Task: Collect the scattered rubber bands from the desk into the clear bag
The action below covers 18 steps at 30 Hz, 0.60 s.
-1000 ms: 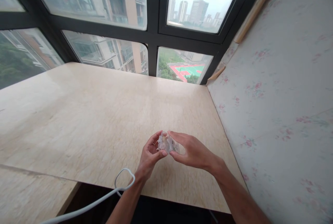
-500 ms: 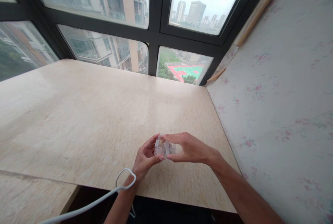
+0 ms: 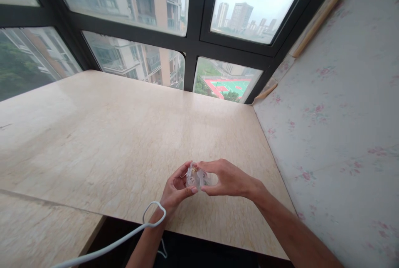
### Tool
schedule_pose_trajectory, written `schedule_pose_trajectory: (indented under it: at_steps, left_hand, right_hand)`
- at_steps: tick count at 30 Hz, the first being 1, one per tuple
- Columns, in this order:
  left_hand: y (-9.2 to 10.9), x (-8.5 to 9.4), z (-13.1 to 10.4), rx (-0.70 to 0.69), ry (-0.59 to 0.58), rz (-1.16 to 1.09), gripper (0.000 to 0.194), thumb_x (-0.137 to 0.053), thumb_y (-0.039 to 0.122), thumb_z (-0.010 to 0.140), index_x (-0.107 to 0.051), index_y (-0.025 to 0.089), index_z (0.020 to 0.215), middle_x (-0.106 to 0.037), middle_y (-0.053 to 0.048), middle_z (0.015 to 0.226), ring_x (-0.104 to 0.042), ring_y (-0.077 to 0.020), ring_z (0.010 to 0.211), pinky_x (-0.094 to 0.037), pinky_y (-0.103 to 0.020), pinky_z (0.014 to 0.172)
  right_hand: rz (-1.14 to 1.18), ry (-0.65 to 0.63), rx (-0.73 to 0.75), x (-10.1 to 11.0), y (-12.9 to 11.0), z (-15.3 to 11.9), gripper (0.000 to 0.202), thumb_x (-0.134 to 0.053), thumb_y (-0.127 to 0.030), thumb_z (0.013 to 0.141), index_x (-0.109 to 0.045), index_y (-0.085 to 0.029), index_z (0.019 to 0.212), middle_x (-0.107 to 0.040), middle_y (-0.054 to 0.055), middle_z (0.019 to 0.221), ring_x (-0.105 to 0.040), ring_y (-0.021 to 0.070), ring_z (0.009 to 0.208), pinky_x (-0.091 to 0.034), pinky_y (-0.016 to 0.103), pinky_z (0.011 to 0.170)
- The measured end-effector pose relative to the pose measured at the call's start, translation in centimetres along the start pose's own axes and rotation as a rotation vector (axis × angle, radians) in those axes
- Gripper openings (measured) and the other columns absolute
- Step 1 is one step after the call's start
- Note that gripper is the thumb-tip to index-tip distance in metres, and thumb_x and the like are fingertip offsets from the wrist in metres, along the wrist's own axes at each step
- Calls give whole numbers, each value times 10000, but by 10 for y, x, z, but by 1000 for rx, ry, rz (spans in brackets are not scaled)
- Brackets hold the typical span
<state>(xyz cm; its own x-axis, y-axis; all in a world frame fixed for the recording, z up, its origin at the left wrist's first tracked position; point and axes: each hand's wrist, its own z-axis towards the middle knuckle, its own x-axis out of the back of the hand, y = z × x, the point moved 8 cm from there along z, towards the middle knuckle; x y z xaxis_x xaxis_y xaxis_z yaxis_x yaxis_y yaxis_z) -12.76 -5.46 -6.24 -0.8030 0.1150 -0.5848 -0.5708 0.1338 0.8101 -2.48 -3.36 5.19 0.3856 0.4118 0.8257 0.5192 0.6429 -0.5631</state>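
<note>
A small clear plastic box [image 3: 197,180] is held between both hands, above the front part of the marble-patterned counter [image 3: 124,143]. Small yellowish and whitish pieces show through its walls; they are too small to name. My left hand [image 3: 177,187] is closed around the box's left side, with the thumb along the near edge. From the right, my right hand [image 3: 221,177] grips the box with the fingers at its far edge and the thumb at its near edge. The palm sides of both hands are partly hidden.
A white cable [image 3: 124,239] loops over my left wrist and runs off to the lower left. Dark-framed windows [image 3: 191,47] stand along the counter's back edge. A flower-patterned wall [image 3: 330,126] bounds it on the right.
The camera view has shifted slightly, so the window and counter sit a little further right. Both hands keep their hold on the box, with hardly any movement.
</note>
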Motion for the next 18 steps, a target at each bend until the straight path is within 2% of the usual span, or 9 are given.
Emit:
schedule_pose_trajectory:
  at_steps: [7,12,15,18]
  left_hand:
    - [1,3,-2,9,-12,11,698,-839,217,619,-574,220,1264,-595,-129,1275,-555,-336,1162,-464,-446,969]
    - [2,2,-6,23,-57,0,714,-844,206,607,-572,233,1267,-601,-128,1263,-555,-337,1161,-471,-443,953]
    - [5,0,-11,34,-84,-2,712,-841,220,611,-571,237,1269,-581,-130,1285,-542,-345,1173,-451,-463,970]
    - [7,4,-16,41,-77,-40,694,-839,241,607,-584,229,1252,-562,-131,1303,-536,-353,1175,-442,-478,977]
  right_hand:
    - [80,15,-15,-4,1,0,267,-656,-226,754,-672,-221,1021,-714,13,938,-652,178,842,-477,272,751]
    - [248,2,-37,-4,6,-6,386,-663,-188,751,-664,-229,1135,-718,5,1020,-663,188,926,-510,312,843]
    - [436,10,-90,-7,18,-14,532,-708,-236,739,-595,-225,1259,-663,42,1194,-630,216,1063,-506,375,927]
    - [630,79,-167,-8,37,-27,703,-781,-334,690,-522,-223,1333,-570,88,1330,-557,250,1189,-477,439,986]
